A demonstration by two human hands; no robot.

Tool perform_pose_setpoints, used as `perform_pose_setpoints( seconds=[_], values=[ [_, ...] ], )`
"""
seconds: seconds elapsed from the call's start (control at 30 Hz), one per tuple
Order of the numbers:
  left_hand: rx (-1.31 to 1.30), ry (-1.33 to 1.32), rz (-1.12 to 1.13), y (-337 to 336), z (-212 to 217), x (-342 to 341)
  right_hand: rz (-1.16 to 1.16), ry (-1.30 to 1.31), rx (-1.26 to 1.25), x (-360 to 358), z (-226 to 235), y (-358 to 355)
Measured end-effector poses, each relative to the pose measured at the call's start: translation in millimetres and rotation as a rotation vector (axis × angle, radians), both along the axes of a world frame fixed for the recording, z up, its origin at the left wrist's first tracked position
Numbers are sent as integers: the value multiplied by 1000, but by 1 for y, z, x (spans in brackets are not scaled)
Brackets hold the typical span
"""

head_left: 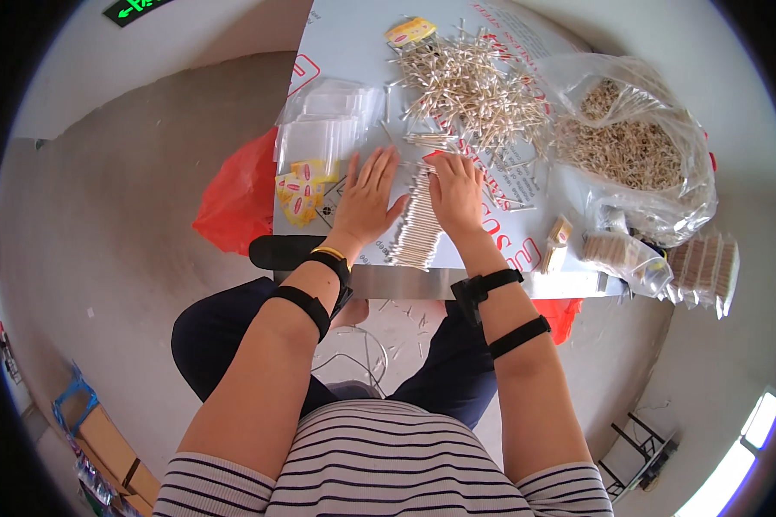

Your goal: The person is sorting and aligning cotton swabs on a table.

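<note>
A neat row of cotton swabs (pixel 418 226), laid side by side, runs from the table's near edge toward the middle. Just left of it my left hand (pixel 366 202) lies flat with fingers stretched, its thumb close to the row. At the row's far right side rests my right hand (pixel 457 191), fingers extended and palm down, its thumb by the swab ends; what lies under the palm is hidden. A few more swabs (pixel 431 140) lie beyond the fingertips. Farther back spreads a big loose heap of cotton swabs (pixel 470 86).
Clear plastic bags (pixel 319 129) and yellow paper cards (pixel 300 196) lie at left, above a red bag (pixel 241 194). A large clear bag of swabs (pixel 634 146) stands at right, near packed swab bundles (pixel 703 269). A yellow packet (pixel 411 32) sits at the back.
</note>
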State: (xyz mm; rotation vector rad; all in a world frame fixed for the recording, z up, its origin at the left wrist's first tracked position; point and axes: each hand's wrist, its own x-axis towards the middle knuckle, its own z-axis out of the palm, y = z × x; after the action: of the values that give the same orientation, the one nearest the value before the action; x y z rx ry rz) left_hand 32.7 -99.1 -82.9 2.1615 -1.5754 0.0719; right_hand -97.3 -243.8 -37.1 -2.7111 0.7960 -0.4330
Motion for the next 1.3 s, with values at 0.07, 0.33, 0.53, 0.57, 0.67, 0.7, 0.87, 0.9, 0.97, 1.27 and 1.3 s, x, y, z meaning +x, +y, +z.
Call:
perform_pose_setpoints(
  seconds=[0.07, 0.33, 0.53, 0.57, 0.67, 0.7, 0.87, 0.9, 0.97, 1.27, 1.3],
  values=[
    [16, 45, -8, 5, 0, 1, -23, 12, 33, 20, -1, -1],
    [-72, 70, -47, 2, 5, -4, -133, 347, 120, 99, -2, -11],
    [-37, 38, -18, 8, 8, 0, 106, 508, -177, 66, 18, -57],
    [-37, 44, -11, 8, 9, 0, 114, 513, -179, 54, 17, -66],
    [-54, 31, -8, 6, 8, 0, 130, 531, -167, 34, 17, -73],
    [-59, 50, -10, 7, 7, -1, 150, 424, -74, 36, 19, -67],
    [-57, 43, -4, 6, 4, -1, 370, 270, -10, 69, 10, -24],
    [-88, 49, 2, 5, 4, -1, 405, 301, -71, 75, 6, -19],
    [-120, 56, 6, 5, 4, -2, 440, 391, -133, 81, 4, -20],
    [-16, 63, -8, 6, 5, 0, 207, 391, -98, 30, 13, -85],
    [-49, 55, -6, 6, 5, 0, 194, 409, -118, 28, 12, -84]
  ],
)
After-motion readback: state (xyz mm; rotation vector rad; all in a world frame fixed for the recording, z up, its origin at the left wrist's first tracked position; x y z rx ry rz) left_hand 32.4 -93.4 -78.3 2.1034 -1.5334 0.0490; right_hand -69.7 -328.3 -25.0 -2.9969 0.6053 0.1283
